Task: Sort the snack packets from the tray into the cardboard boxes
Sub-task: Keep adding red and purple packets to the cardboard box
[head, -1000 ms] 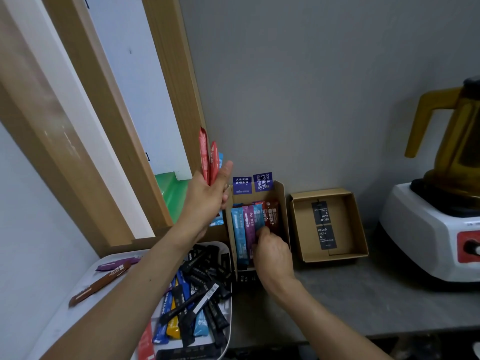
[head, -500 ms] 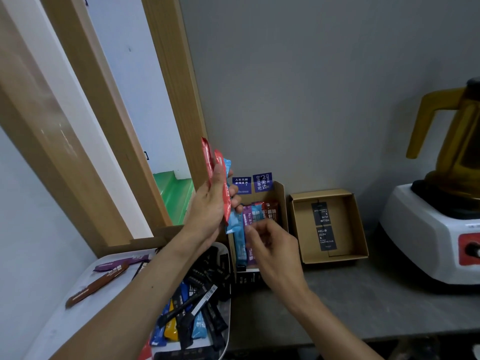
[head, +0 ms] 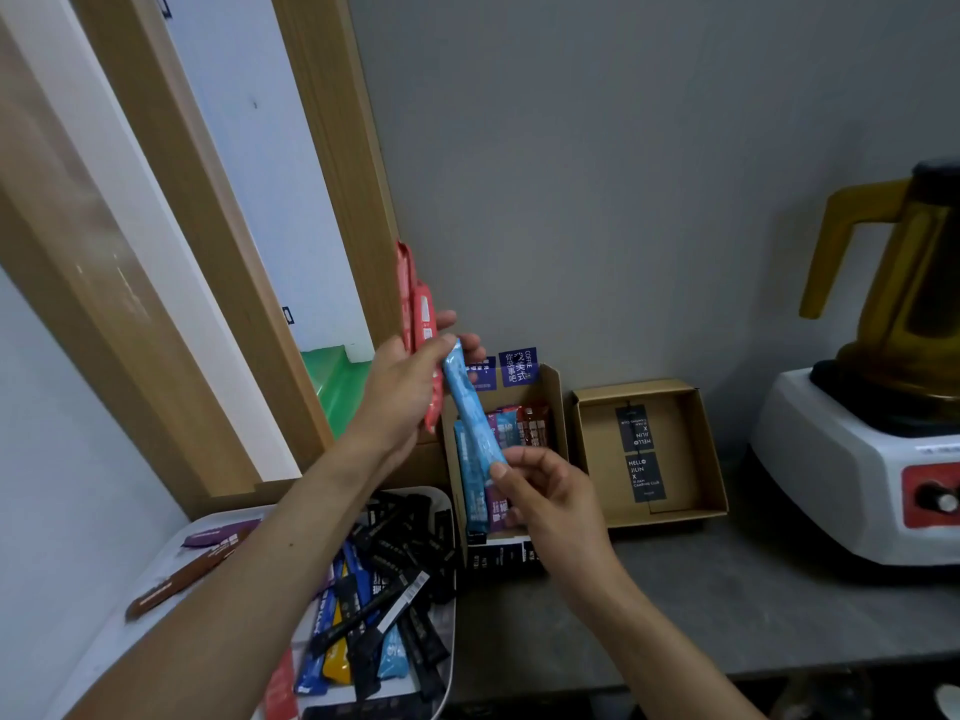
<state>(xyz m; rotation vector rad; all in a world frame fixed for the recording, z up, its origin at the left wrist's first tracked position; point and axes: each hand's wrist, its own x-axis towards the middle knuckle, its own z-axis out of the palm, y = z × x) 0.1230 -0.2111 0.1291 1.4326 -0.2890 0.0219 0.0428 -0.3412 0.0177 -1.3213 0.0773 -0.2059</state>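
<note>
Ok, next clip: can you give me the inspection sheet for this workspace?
Surface: grey countertop, carrying the boxes and an appliance.
Job's things: white tray with a packet pile; left cardboard box part-filled with packets; right cardboard box without packets.
Clutter: amber-jug appliance at right; green object behind the tray.
Grips: left hand holds red packets; right hand pinches the light blue packet by its lower end, above the left cardboard box.
Cables: nothing seen.
Surroundings: grey wall, wooden frame.
</note>
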